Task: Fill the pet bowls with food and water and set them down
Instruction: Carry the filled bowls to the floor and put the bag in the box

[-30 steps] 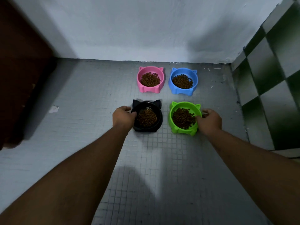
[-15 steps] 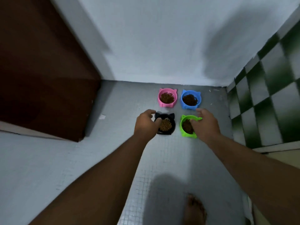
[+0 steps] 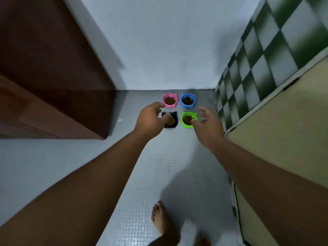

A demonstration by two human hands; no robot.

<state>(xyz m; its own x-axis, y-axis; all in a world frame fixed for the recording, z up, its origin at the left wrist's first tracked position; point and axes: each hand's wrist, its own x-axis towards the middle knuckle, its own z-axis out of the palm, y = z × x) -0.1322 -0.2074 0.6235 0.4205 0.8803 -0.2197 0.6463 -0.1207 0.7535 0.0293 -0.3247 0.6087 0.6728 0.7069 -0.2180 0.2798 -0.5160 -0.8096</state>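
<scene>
Several cat-eared bowls of brown kibble stand on the grey tiled floor in a two-by-two square near the far wall: a pink bowl [image 3: 170, 100] and a blue bowl [image 3: 188, 100] behind, a black bowl [image 3: 171, 120] and a green bowl [image 3: 188, 119] in front. My left hand [image 3: 150, 119] hovers above the floor in front of the black bowl's left side and hides part of it, fingers apart, holding nothing. My right hand [image 3: 207, 126] hangs by the green bowl's right side, fingers spread and empty.
A dark wooden door [image 3: 44, 77] stands at the left. A white wall [image 3: 165, 41] closes the far end and a green-and-white checkered tiled wall [image 3: 257, 68] runs along the right. My bare foot [image 3: 163, 222] is on the floor at the bottom.
Both hands have let go of the black and green bowls and lifted away with fingers open. The view has risen and pulled back, so the bowls look smaller and my foot shows.
</scene>
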